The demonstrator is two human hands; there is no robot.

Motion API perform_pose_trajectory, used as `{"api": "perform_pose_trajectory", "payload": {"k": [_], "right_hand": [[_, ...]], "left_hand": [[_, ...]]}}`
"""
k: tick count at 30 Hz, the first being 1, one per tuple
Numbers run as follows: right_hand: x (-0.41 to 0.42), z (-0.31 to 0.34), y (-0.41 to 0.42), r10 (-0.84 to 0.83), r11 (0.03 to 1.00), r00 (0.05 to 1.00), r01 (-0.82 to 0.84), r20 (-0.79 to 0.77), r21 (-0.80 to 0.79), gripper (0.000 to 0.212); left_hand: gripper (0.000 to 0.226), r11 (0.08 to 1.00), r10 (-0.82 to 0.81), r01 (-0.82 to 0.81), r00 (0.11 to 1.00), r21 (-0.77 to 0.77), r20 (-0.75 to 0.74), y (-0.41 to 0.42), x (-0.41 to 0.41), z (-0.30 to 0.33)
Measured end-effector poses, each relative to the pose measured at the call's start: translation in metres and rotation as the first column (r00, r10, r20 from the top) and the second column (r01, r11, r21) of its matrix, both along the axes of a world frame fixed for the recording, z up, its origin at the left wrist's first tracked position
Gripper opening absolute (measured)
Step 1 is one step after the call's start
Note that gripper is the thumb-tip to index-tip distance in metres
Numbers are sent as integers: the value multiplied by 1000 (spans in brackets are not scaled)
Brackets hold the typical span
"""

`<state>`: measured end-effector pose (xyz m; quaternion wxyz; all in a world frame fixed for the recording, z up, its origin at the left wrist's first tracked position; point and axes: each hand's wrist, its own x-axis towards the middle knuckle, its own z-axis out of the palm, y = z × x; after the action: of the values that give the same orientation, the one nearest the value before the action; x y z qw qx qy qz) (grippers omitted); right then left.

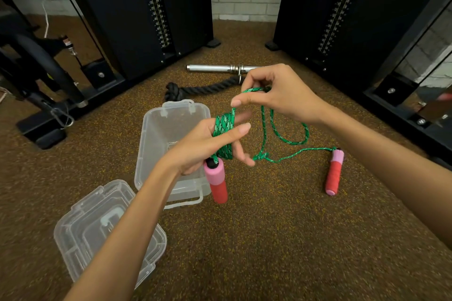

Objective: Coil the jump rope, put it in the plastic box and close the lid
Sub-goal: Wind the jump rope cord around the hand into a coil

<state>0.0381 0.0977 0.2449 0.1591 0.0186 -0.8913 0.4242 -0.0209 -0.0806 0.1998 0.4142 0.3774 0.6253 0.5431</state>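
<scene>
A speckled brown rubber gym floor [256, 239] runs between 2 black weight-stack machines against a pale brick wall. Above it, the left hand [208, 144] has several turns of the green braided jump rope [223, 133] wound around its fingers, with 1 pink-and-red foam handle [216, 181] hanging just below the palm. The right hand [274, 93] pinches a loop of the rope, which trails down to the second pink-and-red handle [333, 172] lying on the floor. Under the left hand sits the open clear plastic box [156, 134]; its clear lid [97, 227] lies nearer the person. Beyond lie a black twisted rope attachment [203, 89] and a silver metal bar [210, 68].
</scene>
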Motion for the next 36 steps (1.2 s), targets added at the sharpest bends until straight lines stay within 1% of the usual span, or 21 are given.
{"api": "perform_pose_trajectory", "payload": {"k": [2, 4, 5, 6, 8, 11, 15, 21, 26, 28, 33, 36], "right_hand": [[-2, -2, 0, 4, 1000, 1000, -4, 0, -3, 28], [-4, -3, 0, 14, 1000, 1000, -14, 1, 0, 27], [-4, -4, 1, 22, 1000, 1000, -22, 4, 6, 26], [-5, -5, 1, 28, 1000, 1000, -28, 9, 12, 24], [-7, -8, 3, 26, 999, 999, -27, 18, 26, 20], [-10, -12, 6, 37, 998, 999, -37, 19, 41, 13], [-11, -15, 9, 86, 996, 996, -86, 23, 12, 12], [-9, -18, 10, 122, 991, 992, -121, 16, -54, 11], [-9, -29, 13, 88, 991, 995, -84, 40, -101, 24], [-8, -35, 13, 91, 990, 995, -85, 49, -115, 24], [-5, -53, 16, 124, 990, 987, -117, 104, -75, 25], [-3, -70, 19, 126, 990, 983, -118, 133, -73, 36]], "left_hand": [[36, 1000, 12, -11, 1000, -9, 21, 1, -1, -1], [24, 1000, 20, -21, 996, 6, 81, 2, -1, 0], [24, 1000, 22, -24, 991, 17, 131, 2, -1, 0], [31, 999, 19, -24, 984, 29, 179, 2, -2, 0], [40, 999, 8, -20, 975, 50, 221, 0, -4, -1], [39, 997, -5, -10, 978, 71, 207, -1, -4, -1], [34, 998, -3, -10, 980, 64, 201, -2, -3, 1], [35, 996, -50, 36, 981, 75, 187, -4, -3, 4], [34, 993, -82, 62, 972, 98, 220, -7, -3, 8], [35, 992, -86, 63, 971, 111, 223, -8, -3, 10], [37, 989, -86, 57, 974, 137, 211, -10, -4, 13], [38, 984, -61, 22, 973, 175, 221, -12, -6, 18]]}}
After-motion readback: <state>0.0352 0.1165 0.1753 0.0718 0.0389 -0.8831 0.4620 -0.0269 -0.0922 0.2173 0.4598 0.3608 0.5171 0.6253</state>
